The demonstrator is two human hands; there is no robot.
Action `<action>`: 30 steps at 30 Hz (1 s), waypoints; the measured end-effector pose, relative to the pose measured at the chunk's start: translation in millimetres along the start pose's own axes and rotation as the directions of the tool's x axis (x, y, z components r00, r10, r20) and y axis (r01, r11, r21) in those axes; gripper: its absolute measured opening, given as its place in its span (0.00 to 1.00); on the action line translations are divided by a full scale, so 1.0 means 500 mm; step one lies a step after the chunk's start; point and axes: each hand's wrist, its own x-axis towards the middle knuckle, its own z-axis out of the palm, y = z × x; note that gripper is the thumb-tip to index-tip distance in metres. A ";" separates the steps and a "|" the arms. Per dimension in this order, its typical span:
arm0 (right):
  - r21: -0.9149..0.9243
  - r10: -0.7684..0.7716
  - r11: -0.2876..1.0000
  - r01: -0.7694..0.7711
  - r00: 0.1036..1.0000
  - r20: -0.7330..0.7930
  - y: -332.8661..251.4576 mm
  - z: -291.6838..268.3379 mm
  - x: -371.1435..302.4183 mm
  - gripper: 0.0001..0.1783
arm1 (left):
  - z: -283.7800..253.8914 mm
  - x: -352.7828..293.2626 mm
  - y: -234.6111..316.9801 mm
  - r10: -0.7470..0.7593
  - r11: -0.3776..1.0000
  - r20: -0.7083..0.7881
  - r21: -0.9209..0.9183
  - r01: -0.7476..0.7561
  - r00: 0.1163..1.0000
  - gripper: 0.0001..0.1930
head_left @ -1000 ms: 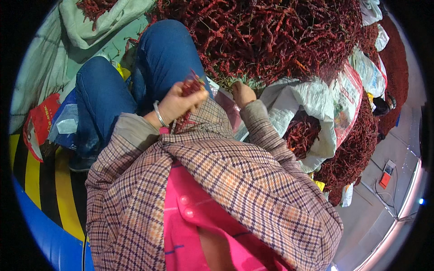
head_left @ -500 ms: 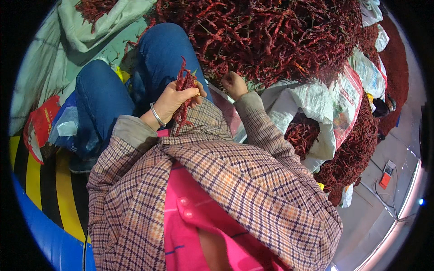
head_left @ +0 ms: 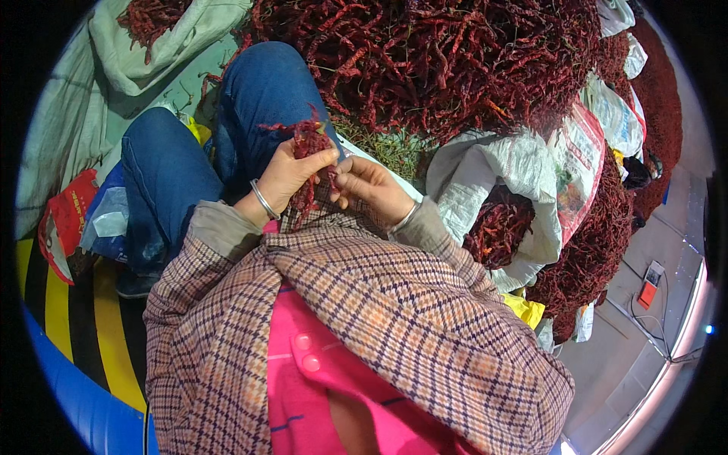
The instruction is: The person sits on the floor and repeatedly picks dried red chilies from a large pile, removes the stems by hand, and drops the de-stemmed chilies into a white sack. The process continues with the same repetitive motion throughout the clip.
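Observation:
My left hand (head_left: 285, 176), with a silver bangle at the wrist, is closed round a small bunch of dried red chili peppers (head_left: 309, 139) above my lap. The wrinkled pods stick out above and below the fist. Close against its right side, my right hand (head_left: 377, 189) pinches a dried chili at the edge of that bunch between thumb and fingers. Beyond both hands rises a big heap of dried red chilies (head_left: 447, 61). Thin greenish stems (head_left: 383, 145) lie scattered at the heap's near edge.
To the right, an open white woven sack (head_left: 523, 163) holds more chilies (head_left: 498, 227). Another sack (head_left: 174, 45) stands at far left with chilies on top. Red and blue bags (head_left: 72, 205) sit beside my left leg. An orange device (head_left: 648, 292) with a cable lies on the floor.
My right hand has come back from the heap's edge toward my lap and now meets the bunch in my left hand. The stems where it had been are uncovered.

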 end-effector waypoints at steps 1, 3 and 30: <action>-0.087 0.007 0.996 -0.005 1.000 0.018 -0.016 -0.014 0.008 0.08 | -0.007 0.000 -0.002 0.018 0.998 0.014 -0.052 -0.018 1.000 0.08; -0.361 -0.150 0.931 0.056 0.960 -0.238 0.029 -0.132 0.058 0.10 | -0.016 0.001 -0.007 0.056 0.986 0.038 -0.158 -0.049 0.998 0.08; -0.214 -0.372 0.928 0.305 0.732 -0.570 0.037 -0.094 0.039 0.09 | 0.019 0.020 0.002 -0.059 0.995 0.056 -0.079 0.064 0.997 0.09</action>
